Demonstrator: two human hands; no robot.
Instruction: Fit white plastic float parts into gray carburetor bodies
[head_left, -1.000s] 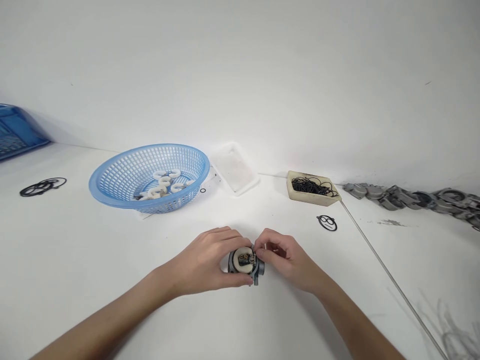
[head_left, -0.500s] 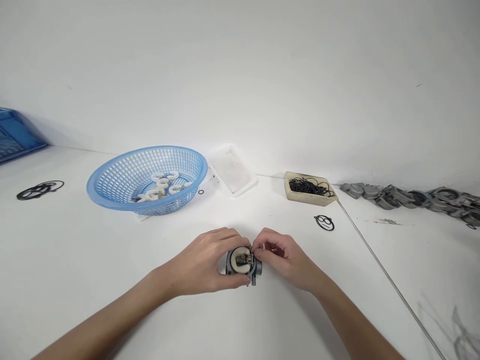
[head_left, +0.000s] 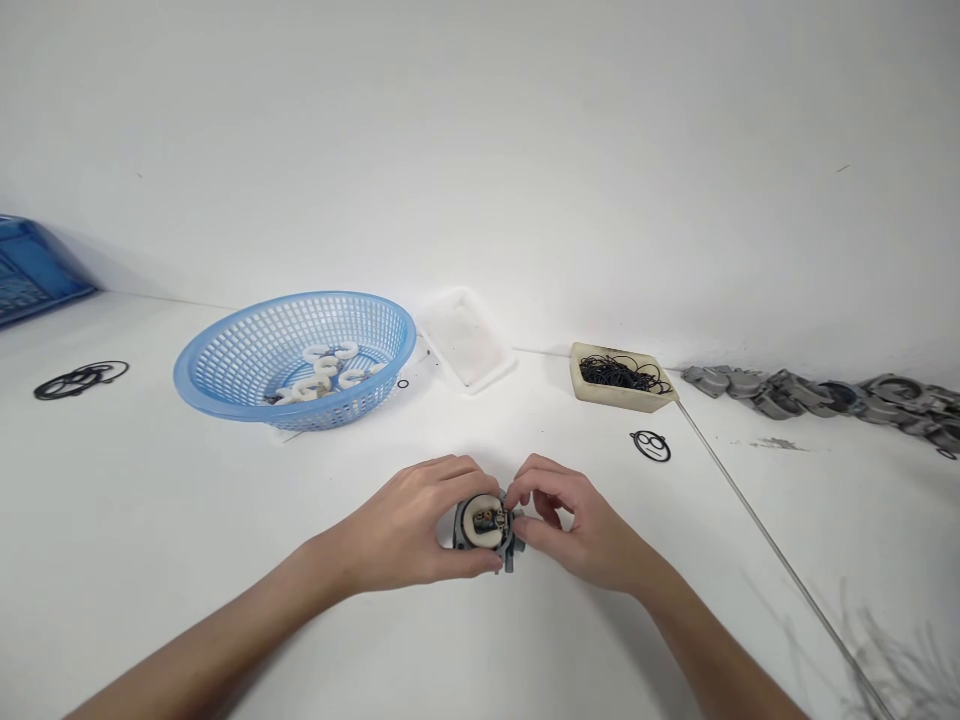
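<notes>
A small grey carburetor point(head_left: 513, 549) stands upright at the near middle of the table, its open bowl side facing up. Inside it lies a cream C-shaped float point(head_left: 471, 522) around brass jets. My left hand point(head_left: 420, 520) is closed around the left side of the body, fingers behind and thumb in front. On the right, my right hand point(head_left: 570, 520) has its index fingertip at the float's hinge end and its thumb against the body's side, the two slightly apart. Whether a small pin sits under those fingertips is hidden.
A blue basket point(head_left: 217, 395) holds several white floats. Behind are a white tray point(head_left: 491, 375) and a cream box point(head_left: 615, 397) of black rings. Gaskets point(head_left: 650, 446) lie right, more rings point(head_left: 79, 380) left. Grey metal parts point(head_left: 795, 395) line the right wall, near a thin rod point(head_left: 772, 545).
My right thumb has moved down from the index fingertip onto the carburetor's side, opening a gap between them. The left hand and carburetor stay almost still.
</notes>
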